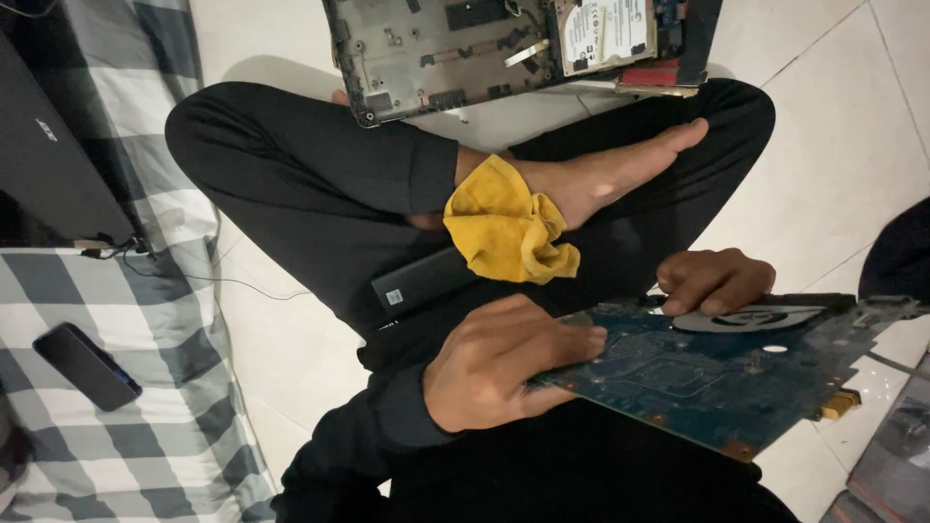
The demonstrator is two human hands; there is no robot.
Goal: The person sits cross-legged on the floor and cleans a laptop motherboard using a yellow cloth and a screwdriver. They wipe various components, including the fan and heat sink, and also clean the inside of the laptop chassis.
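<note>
Head view: 1 view only.
Board: blue-green rectangular circuit board [717, 373] across the lap, long axis left-right.
Left hand [494, 363]: grips the board's left end.
Right hand [715, 281]: curled on its far edge, beside the grey fan [746, 318].
Nearer: both touching.

We sit on a white tiled floor [833, 145]. On it lie an opened laptop base [465, 48] ahead of us and a checked blanket [145, 426] to our left, with a closed black laptop [48, 165] and a phone [87, 366] on the blanket
</note>
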